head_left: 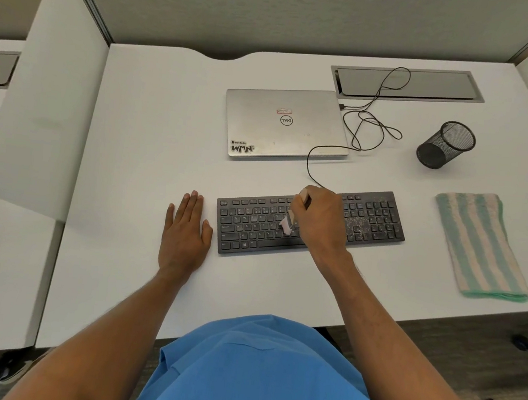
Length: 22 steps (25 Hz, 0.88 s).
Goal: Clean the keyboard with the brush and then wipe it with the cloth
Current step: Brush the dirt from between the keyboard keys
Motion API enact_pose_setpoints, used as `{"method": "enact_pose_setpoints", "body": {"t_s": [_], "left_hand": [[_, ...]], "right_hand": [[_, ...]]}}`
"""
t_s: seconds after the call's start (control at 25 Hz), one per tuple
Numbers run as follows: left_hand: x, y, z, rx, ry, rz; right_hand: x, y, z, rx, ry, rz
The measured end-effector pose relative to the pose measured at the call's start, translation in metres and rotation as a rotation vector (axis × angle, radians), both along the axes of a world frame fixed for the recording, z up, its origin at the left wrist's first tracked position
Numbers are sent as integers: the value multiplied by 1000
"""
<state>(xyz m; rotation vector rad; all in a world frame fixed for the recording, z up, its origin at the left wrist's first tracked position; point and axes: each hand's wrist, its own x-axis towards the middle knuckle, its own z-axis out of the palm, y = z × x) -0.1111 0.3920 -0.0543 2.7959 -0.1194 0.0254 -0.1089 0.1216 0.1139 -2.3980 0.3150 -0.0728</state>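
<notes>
Bristles of the brush (286, 225) rest on the middle keys of the black keyboard (310, 222), the right hand (317, 219) gripping its handle. Left hand (186, 224) lies flat, fingers together, on the white bench (154, 124). Striped cloth (481, 245) lies folded at right. Closed laptop (284, 122) reads "DELL" and "WMN"

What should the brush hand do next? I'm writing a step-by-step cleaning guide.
Probably sweep the brush rightward along the keyboard. The right hand holds it with the bristles on the middle keys, while pale crumbs still speckle the keys further right, near the number pad. The cloth lies folded and untouched, so wiping comes later.
</notes>
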Motion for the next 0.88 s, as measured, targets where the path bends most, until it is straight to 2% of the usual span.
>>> {"method": "enact_pose_setpoints", "body": {"t_s": [0.12,0.36,0.6,0.8,0.88], "left_hand": [[1,-1,0,1,6,-1],[0,0,1,-3,0,-1],[0,-1,1,-10,-5,0],[0,-1,2,-11,-4,-1],[0,-1,2,-10,0,3]], "right_hand": [[3,1,-9,-6,22,23],[-3,1,2,91,-114,22],[-4,0,1,55,8,39],[-4,2,1,98,-98,3],[-8,5,3,119,-73,36]]}}
